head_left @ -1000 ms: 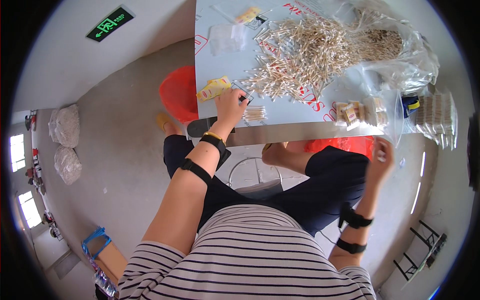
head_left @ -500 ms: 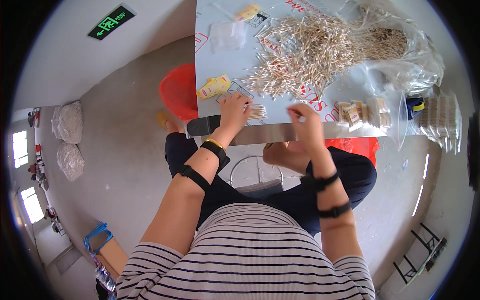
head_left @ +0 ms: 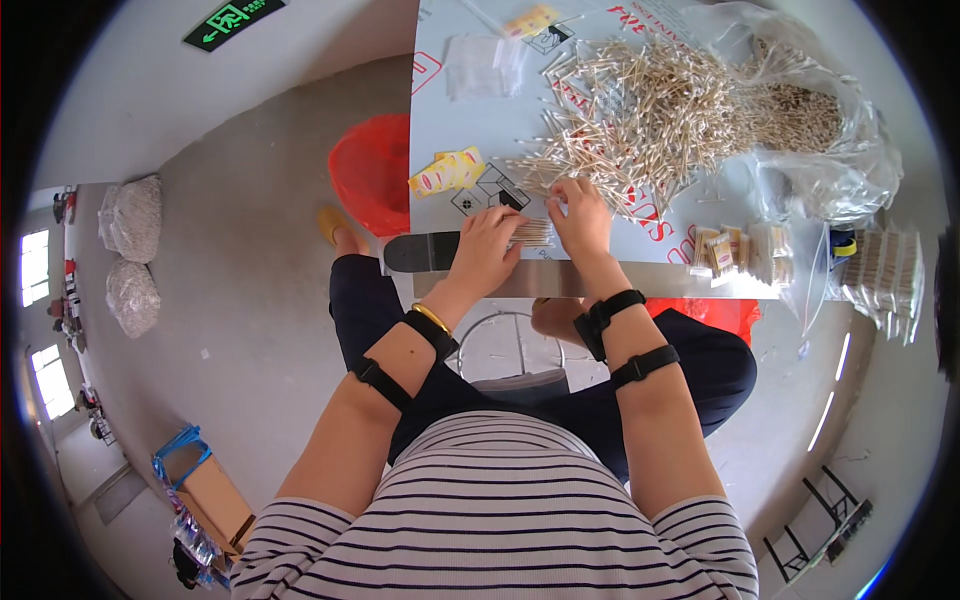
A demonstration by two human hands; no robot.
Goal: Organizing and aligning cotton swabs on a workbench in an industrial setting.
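A small, even bundle of cotton swabs (head_left: 535,233) lies near the table's front edge. My left hand (head_left: 487,245) is closed over the left end of this bundle, fingers curled around it. Just right of the bundle, my right hand (head_left: 584,218) reaches the lower edge of a large loose heap of cotton swabs (head_left: 650,110). Its thumb and fingers are drawn together at the swabs; what lies between the tips is too small to make out. Left of my left hand rests a dark, round-ended strip (head_left: 420,252).
Yellow printed cards (head_left: 448,172) and clear plastic bags (head_left: 485,66) lie on the table's left side. Small filled packs (head_left: 740,250) stand at the right front, beside stacked bundles (head_left: 882,270). A large clear bag (head_left: 825,180) spills swabs. A red bin (head_left: 370,175) stands left.
My right hand has moved left and away from me, from the table's front edge to the heap. My left hand stays at the bundle. The whole view has shifted slightly.
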